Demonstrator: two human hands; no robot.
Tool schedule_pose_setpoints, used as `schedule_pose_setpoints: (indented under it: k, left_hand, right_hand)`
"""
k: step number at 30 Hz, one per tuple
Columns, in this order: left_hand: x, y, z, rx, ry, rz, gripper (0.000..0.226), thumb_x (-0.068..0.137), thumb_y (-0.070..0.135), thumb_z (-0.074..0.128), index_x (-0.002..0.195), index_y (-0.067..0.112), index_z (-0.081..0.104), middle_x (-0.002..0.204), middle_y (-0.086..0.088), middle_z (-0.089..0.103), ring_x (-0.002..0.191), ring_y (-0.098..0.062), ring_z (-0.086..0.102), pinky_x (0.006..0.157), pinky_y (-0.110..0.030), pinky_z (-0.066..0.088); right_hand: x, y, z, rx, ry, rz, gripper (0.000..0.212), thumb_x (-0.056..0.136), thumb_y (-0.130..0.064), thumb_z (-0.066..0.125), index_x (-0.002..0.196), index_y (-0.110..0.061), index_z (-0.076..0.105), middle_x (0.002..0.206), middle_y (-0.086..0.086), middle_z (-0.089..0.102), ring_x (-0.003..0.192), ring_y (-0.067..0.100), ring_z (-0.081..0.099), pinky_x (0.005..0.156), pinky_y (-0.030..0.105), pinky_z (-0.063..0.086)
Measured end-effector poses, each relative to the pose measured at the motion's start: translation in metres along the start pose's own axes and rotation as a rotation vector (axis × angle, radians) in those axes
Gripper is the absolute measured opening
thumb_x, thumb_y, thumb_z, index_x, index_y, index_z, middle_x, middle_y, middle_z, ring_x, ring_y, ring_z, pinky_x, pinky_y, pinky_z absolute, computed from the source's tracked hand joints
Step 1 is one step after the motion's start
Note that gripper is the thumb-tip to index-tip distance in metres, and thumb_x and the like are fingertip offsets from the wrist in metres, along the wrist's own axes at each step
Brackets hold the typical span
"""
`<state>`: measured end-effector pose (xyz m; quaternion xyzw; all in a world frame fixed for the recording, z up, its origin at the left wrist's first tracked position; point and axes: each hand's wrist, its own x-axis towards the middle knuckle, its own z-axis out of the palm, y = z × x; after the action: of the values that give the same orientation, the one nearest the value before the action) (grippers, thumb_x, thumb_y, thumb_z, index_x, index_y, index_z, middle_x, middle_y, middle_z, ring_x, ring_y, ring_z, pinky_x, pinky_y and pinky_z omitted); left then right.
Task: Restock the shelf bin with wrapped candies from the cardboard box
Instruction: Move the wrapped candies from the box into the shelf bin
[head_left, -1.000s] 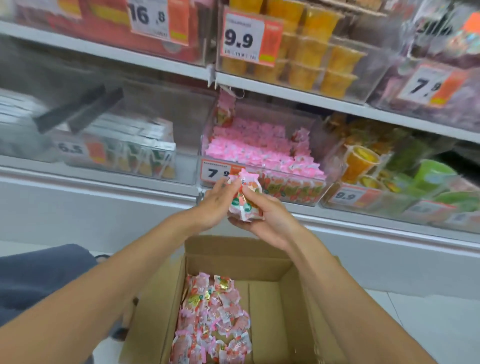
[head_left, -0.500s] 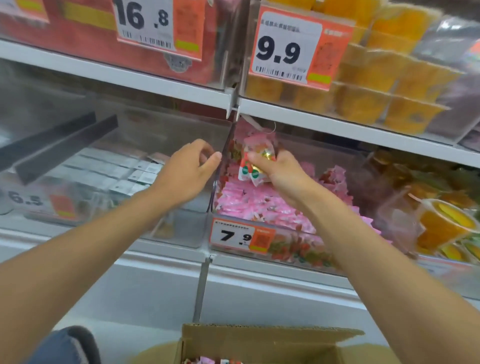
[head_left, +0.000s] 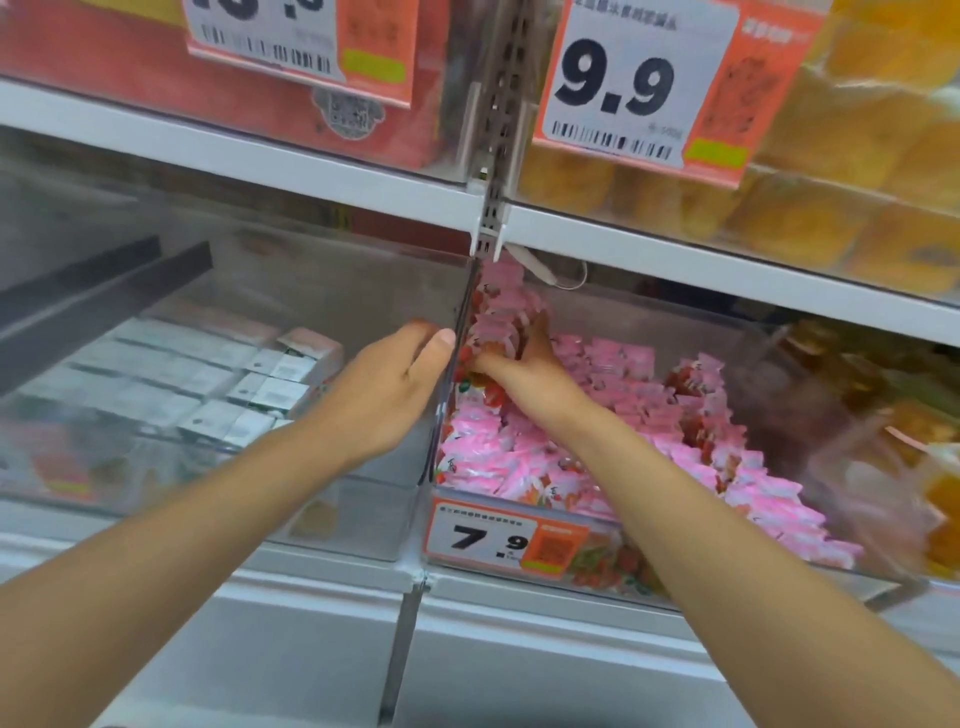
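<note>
right grip inside the clear bin on the lower shelf, hard against the bin's left wall, fingers curled round a bunch of candies. pink and red wrappers stacked upright above the knuckles, close to the back left corner, reaching nearly to the underside of the upper shelf. below and to the right of the wrist, a loose pile of candies in the same pink wrappers, heaped across the bin and pressed against its front wall. on that front wall, at the left end, an orange and white price tag reading 7.9.

left grip just outside the bin, on the other side of the left wall, back of the hand toward the camera. thumb tip touching the dark edge of that wall, fingers curled away out of sight. no telling whether pinching the wall or merely resting against it.

to the left, a second clear bin with rows of small white boxes. to the right, blurred orange packs behind more clear plastic. above, a slotted metal post between two upper sections, a big tag marked 9.9 to its right, and yellow tubs stacked behind that tag.
</note>
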<state>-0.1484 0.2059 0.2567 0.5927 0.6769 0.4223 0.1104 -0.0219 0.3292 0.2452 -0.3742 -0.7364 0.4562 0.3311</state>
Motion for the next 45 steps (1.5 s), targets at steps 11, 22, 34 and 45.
schedule_pose_setpoints:
  k: [11,22,34,45]
  left_hand:
    - [-0.002,-0.001,0.0,-0.006,-0.014,-0.021,0.037,0.102,0.048,0.026,0.106,0.023,0.053,0.098,-0.003,0.061,0.098,-0.026,0.057,0.09,-0.041,0.045]
    - [-0.002,-0.001,-0.001,0.003,-0.029,-0.042,0.048,0.101,0.052,0.024,0.121,0.02,0.054,0.108,-0.002,0.063,0.102,-0.024,0.057,0.093,-0.042,0.045]
    - [-0.002,-0.001,-0.001,0.002,-0.035,-0.032,0.044,0.101,0.052,0.023,0.091,0.02,0.052,0.086,-0.001,0.06,0.087,-0.022,0.057,0.085,-0.042,0.046]
    - [-0.001,-0.002,0.0,-0.011,-0.028,-0.015,0.05,0.101,0.05,0.024,0.1,0.012,0.056,0.093,-0.006,0.063,0.092,-0.025,0.058,0.088,-0.042,0.046]
  right_hand:
    - [0.009,-0.004,-0.013,-0.081,-0.001,0.092,0.121,0.065,-0.013,0.089,0.153,-0.017,0.006,0.138,-0.001,0.053,0.122,0.015,0.056,0.084,0.021,0.049]
    - [0.009,0.001,-0.01,-0.008,0.052,0.074,0.081,0.056,-0.02,0.092,0.124,-0.018,0.049,0.114,-0.001,0.066,0.102,0.016,0.066,0.088,0.035,0.057]
    - [0.026,0.012,-0.007,-0.23,0.137,0.022,0.112,0.038,-0.067,0.089,0.133,-0.025,0.047,0.128,-0.001,0.059,0.116,0.02,0.06,0.096,0.041,0.053]
    - [0.014,0.011,-0.012,-0.712,-0.057,-0.1,0.089,0.065,-0.083,0.046,0.138,-0.033,0.041,0.137,0.0,0.052,0.127,0.024,0.046,0.107,0.043,0.04]
